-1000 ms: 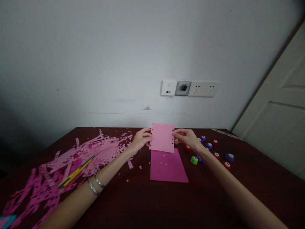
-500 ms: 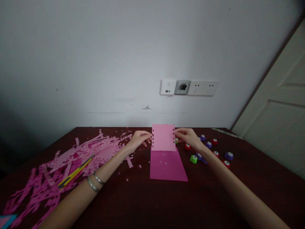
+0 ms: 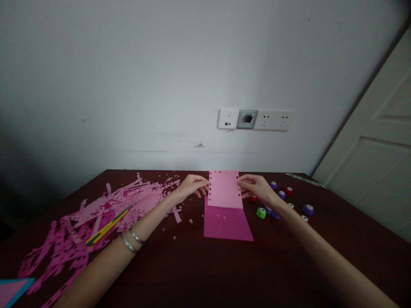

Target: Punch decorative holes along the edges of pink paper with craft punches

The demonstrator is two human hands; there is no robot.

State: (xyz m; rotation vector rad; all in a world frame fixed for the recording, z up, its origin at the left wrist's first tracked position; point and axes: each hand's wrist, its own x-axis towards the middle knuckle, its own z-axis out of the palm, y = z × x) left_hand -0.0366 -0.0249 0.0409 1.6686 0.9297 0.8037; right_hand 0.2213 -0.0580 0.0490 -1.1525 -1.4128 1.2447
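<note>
A light pink paper sheet (image 3: 225,190) with punched holes along its left, right and top edges is held up over the dark table (image 3: 199,273). My left hand (image 3: 192,187) pinches its left edge and my right hand (image 3: 255,187) pinches its right edge. Below it a darker pink sheet (image 3: 227,223) lies flat on the table with a few punched bits on it. Two silver bangles (image 3: 131,240) sit on my left wrist.
A heap of punched pink paper strips (image 3: 96,218) covers the left of the table, with a yellow utility knife (image 3: 107,225) on it. Several small paper punches, green (image 3: 261,212), purple (image 3: 308,209) and red (image 3: 289,191), lie to the right. Wall sockets (image 3: 255,119) hang behind; a door (image 3: 379,149) stands at right.
The light pink sheet has been tilted back and shifted slightly right and down; its holed top edge now shows. Both hands kept their grip on its sides.
</note>
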